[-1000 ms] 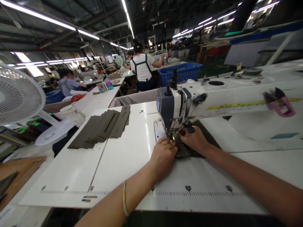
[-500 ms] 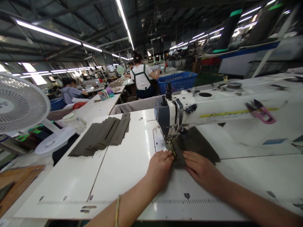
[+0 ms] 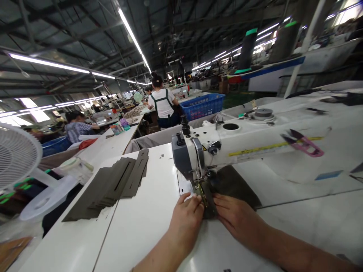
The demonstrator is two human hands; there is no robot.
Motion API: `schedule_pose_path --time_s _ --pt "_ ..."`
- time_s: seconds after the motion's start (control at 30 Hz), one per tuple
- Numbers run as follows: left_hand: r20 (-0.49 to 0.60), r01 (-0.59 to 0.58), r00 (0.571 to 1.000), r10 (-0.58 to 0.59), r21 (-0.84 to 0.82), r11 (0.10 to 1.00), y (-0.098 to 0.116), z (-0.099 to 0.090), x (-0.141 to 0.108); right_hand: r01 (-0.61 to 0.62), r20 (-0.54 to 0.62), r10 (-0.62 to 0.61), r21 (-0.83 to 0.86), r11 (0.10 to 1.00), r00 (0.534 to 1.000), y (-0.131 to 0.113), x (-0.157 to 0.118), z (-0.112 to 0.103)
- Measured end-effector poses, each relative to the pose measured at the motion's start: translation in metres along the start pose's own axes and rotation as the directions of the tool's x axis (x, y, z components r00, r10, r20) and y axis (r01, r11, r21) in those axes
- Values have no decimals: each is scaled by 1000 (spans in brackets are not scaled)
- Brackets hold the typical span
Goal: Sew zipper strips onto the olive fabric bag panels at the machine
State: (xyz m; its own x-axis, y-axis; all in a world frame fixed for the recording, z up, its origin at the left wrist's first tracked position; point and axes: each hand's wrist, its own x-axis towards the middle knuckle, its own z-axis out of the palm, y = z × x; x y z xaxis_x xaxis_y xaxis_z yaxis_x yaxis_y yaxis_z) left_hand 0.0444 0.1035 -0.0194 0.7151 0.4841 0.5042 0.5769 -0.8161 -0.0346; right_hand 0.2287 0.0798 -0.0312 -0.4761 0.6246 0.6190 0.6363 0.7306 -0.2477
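Dark olive fabric: the piece (image 3: 227,185) we are working lies flat on the white table (image 3: 147,223), running under the head of the sewing machine (image 3: 227,145) and out to its right.
Our left hand: it (image 3: 185,219) rests on the table just left of the needle area, fingers curled loosely and their tips at the near left edge of the fabric; the grip is together but not clamped on anything we can make out.
Our right hand: it (image 3: 238,219) lies palm down on the near edge of the fabric, fingers stretched flat and pointing left toward the presser foot; the grip is apart, pressing rather than pinching.
Between the hands: a narrow strip of the fabric with a small brass-coloured part just beside the foot; we cannot tell quite what it is, as the view is blurred there.
Cut pieces: a fanned stack (image 3: 113,187) of the same dark fabric lies on the table well to the left of the machine, apart from both hands.
On the machine arm: pink-handled thread snips (image 3: 304,143) rest on top, at the right, beside a yellow measuring strip.
Far left: a white fan (image 3: 17,155) stands off the table's edge.
Background: a person in a white shirt (image 3: 161,104) stands at a far table beside a blue crate (image 3: 202,105); another person sits further left.
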Motion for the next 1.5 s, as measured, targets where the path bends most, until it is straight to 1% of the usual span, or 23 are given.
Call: schedule_pose_path --time_s 0.13,0.3,0.47,0.57,0.67,0.73,0.77,0.83,0.9,1.0,1.1,1.27,1.37,1.5 --pt "-21 8 1000 -8 -18 1000 -9 5 4 -13 13 12 15 1000 1000 9 5 3" --pt "-35 32 999 -34 -50 998 -17 10 11 -108 27 107 44 993 994 15 12 9" --pt "-115 -29 993 29 -1 1000 -25 11 10 -106 1 106 53 993 994 21 23 11" --pt "-141 -29 990 23 -47 998 -30 23 7 -91 15 91 16 996 996 25 29 12" --pt "-263 -9 965 -14 -86 996 -36 41 6 -80 5 80 -27 996 997 28 32 13" --pt "-285 13 958 -42 -101 995 -38 48 7 -107 -8 107 -48 993 994 31 32 15" --pt "-277 21 960 -51 -109 994 -39 49 8 -123 -10 123 -54 991 992 32 32 17" --pt "-219 23 974 -49 -121 992 -39 45 9 -143 1 144 -51 988 990 35 30 19" --pt "-153 31 987 -49 -116 993 -38 36 10 -151 -5 151 -28 988 988 37 29 21" --pt "-51 55 997 -61 -111 992 -37 25 11 -153 -45 153 -1 988 987 40 27 25" --pt "-12 68 997 -70 -124 990 -37 22 11 -131 -52 131 -12 991 990 42 25 27" --pt "-48 74 996 -82 -139 988 -38 25 12 -130 -61 127 -55 990 990 42 26 26" --pt "-50 76 995 -83 -138 987 -38 25 13 -118 -74 112 -80 990 991 42 28 25" --pt "-82 72 993 -82 -114 991 -38 27 12 -117 -70 111 -93 989 991 42 25 30"
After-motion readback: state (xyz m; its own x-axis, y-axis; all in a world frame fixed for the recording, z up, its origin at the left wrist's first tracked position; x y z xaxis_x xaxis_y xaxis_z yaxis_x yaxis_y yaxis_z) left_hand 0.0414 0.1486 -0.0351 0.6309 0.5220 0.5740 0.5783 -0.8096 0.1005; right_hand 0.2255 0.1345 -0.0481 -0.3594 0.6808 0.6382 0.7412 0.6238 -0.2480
